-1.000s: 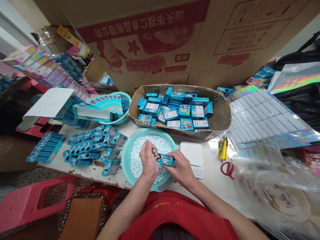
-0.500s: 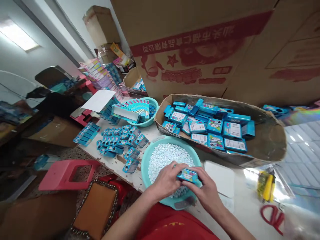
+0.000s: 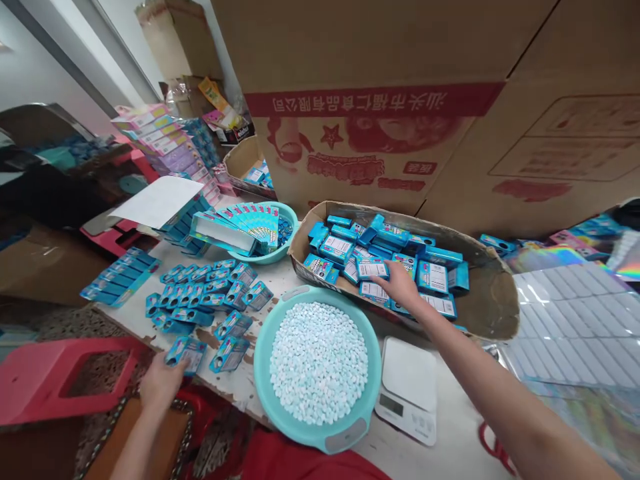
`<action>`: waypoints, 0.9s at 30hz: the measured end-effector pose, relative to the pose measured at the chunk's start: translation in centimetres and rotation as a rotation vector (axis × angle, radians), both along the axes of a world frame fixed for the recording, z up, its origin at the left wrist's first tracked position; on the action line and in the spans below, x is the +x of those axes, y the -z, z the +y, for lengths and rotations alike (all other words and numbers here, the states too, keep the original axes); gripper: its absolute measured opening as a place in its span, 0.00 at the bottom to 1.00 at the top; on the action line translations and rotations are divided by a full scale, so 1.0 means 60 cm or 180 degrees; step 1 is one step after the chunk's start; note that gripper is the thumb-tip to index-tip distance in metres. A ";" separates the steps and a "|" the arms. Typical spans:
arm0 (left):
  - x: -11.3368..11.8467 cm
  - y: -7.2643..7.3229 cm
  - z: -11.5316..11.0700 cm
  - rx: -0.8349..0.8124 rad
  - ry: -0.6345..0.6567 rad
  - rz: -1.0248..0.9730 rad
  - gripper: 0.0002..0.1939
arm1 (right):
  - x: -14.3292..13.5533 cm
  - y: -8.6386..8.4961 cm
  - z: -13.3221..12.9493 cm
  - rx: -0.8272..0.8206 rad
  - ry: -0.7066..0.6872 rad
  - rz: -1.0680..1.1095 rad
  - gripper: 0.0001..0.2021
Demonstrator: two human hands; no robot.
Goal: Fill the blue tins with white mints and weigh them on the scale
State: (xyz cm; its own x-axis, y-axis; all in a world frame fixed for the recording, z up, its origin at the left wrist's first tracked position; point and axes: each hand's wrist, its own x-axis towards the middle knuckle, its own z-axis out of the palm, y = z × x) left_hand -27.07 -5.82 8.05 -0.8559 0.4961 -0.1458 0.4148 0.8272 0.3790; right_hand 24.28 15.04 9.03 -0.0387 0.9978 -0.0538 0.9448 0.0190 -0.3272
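Left hand (image 3: 161, 381) is laid on a small blue box (image 3: 186, 352) at the near edge of the worktop (image 3: 240, 387), fingers curled round its end, beside the rows of empty blue boxes (image 3: 205, 293) kept within easy reach. Right hand (image 3: 400, 283) is stretched forward into the cardboard tray (image 3: 495, 313), fingers loosely spread and resting on the closed blue boxes (image 3: 430, 277) heaped there; whether one is gripped cannot be told. Between the two arms the teal basin (image 3: 320, 437) of white tablets (image 3: 319, 360) is set centrally, a white scale (image 3: 409, 387) just beside it.

Pellet basin (image 3: 270, 347) sits before the box tray (image 3: 495, 307), scale (image 3: 409, 387) right, loose packs (image 3: 210, 293) left
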 end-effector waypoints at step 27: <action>0.441 0.066 0.025 -0.0660 0.2346 -0.0371 0.29 | 0.038 -0.067 -0.114 -0.1207 0.0495 0.4010 0.21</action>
State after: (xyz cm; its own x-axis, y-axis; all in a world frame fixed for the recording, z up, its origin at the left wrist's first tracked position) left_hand -0.61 -4.32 4.10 -0.2889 0.8844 -0.3667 0.8527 0.4118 0.3215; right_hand 26.55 8.23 13.08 -0.1547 0.9276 -0.3402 -0.0230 -0.3476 -0.9374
